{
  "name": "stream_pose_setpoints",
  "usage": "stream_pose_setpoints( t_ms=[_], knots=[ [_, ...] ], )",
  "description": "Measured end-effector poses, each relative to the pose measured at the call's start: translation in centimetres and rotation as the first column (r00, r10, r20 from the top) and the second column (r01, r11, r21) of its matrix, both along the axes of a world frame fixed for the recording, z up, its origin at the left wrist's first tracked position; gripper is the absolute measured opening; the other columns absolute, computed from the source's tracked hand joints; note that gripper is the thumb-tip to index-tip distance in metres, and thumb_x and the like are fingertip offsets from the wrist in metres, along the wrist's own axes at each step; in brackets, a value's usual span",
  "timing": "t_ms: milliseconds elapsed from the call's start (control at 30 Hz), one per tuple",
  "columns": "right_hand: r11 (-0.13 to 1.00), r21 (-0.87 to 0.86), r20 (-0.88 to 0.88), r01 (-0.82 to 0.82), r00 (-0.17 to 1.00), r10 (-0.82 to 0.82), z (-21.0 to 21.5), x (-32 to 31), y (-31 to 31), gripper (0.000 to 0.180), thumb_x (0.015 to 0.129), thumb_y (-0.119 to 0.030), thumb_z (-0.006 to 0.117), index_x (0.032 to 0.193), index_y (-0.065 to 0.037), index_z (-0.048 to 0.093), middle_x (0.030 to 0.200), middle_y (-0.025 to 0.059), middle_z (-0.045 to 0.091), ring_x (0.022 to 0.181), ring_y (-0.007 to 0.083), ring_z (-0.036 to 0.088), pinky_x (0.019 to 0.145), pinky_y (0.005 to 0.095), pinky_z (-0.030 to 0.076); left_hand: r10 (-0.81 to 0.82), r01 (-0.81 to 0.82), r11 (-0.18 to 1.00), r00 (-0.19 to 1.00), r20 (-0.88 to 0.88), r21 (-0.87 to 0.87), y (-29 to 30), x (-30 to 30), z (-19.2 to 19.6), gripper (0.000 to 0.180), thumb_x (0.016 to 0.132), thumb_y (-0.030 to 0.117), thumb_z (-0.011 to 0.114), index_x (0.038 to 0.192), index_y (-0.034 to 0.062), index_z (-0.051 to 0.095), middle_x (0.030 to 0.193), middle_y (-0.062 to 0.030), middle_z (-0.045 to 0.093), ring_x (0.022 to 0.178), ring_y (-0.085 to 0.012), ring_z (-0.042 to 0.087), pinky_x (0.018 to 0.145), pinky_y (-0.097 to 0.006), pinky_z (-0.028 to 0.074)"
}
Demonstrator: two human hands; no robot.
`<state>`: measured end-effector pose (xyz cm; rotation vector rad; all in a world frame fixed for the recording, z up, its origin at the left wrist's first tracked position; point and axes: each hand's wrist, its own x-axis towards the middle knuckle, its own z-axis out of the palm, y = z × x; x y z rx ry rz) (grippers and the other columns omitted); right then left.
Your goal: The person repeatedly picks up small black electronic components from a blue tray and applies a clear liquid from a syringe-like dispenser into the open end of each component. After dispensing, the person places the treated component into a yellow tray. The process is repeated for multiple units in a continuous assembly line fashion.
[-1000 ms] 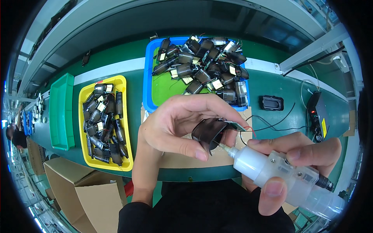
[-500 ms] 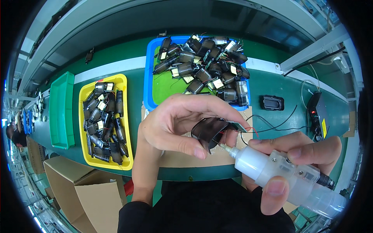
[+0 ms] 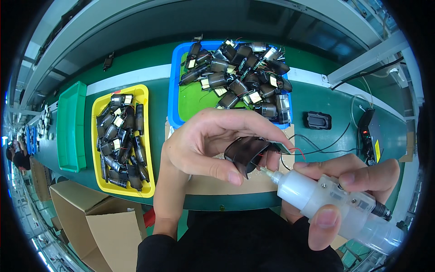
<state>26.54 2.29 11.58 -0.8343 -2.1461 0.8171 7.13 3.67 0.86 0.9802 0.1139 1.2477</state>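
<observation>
The left hand's (image 3: 199, 140) fingers arch in a C around a dark translucent housing (image 3: 244, 153), holding it with the thumb along its near side; its open end faces right. The right hand's (image 3: 371, 177) fingers grip a white-and-clear needle dispenser (image 3: 350, 216), long axis slanting up-left, tip just beside the housing. Both hang over the green surface (image 3: 159, 104), nearer than the blue tray (image 3: 174, 93).
</observation>
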Motion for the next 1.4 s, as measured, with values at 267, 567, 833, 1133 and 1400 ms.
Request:
stream_pose_setpoints(
  t_ms=[267,567,833,1133,1400],
  knots=[
    [0.977,-0.167,-0.092,0.135,0.984,-0.152,-0.5,0.3,-0.9,0.049,0.075,-0.026,0.067,0.089,-0.003,0.026,0.081,0.0214,0.061,0.063,0.0119,0.057,0.064,0.0210,0.046,-0.011,0.011,1.000,1.000,0.014,-0.003,0.1,0.0,0.1,0.055,0.064,0.014,0.079,0.102,-0.0161,0.053,0.088,-0.0219,0.058,0.077,-0.0236,0.058,0.067,-0.030,0.045],
    [0.966,-0.207,-0.199,0.157,0.960,-0.199,-0.6,-0.7,-1.0,0.052,0.076,-0.031,0.067,0.090,-0.003,0.025,0.082,0.0220,0.061,0.060,0.0122,0.057,0.062,0.0212,0.046,-0.003,0.002,0.999,0.999,0.034,0.034,0.2,0.2,-0.1,0.057,0.064,0.014,0.079,0.105,-0.0154,0.052,0.088,-0.0215,0.058,0.079,-0.0242,0.058,0.068,-0.031,0.045],
    [0.948,-0.272,-0.293,0.167,0.924,-0.246,-0.8,-1.0,-1.3,0.056,0.075,-0.034,0.068,0.090,-0.001,0.025,0.077,0.0183,0.059,0.053,0.0113,0.053,0.055,0.0208,0.045,0.042,-0.042,0.999,0.999,0.007,0.002,-0.1,-0.3,0.0,0.056,0.066,0.014,0.077,0.108,-0.0130,0.051,0.099,-0.0215,0.056,0.085,-0.0234,0.057,0.070,-0.032,0.046],
    [0.882,-0.160,-0.110,0.443,0.880,-0.462,0.1,0.2,-0.8,0.054,0.074,-0.048,0.057,0.083,0.000,0.033,0.070,0.0119,0.057,0.051,0.0126,0.047,0.053,0.0222,0.042,0.554,-0.628,0.658,0.028,-0.832,0.417,-5.4,-6.8,1.4,0.048,0.070,-0.003,0.065,0.116,0.0048,0.056,0.099,-0.0094,0.052,0.089,-0.0193,0.051,0.080,-0.027,0.041],
    [0.853,-0.276,-0.024,0.443,0.884,-0.466,1.1,1.5,0.1,0.053,0.076,-0.048,0.054,0.090,-0.003,0.030,0.076,0.0130,0.060,0.057,0.0145,0.052,0.058,0.0248,0.044,0.217,-0.557,0.373,-0.725,-0.654,0.742,-12.7,-12.1,-0.5,0.041,0.076,0.000,0.061,0.117,0.0050,0.055,0.108,-0.0130,0.053,0.095,-0.0263,0.054,0.084,-0.034,0.043]
  ],
)
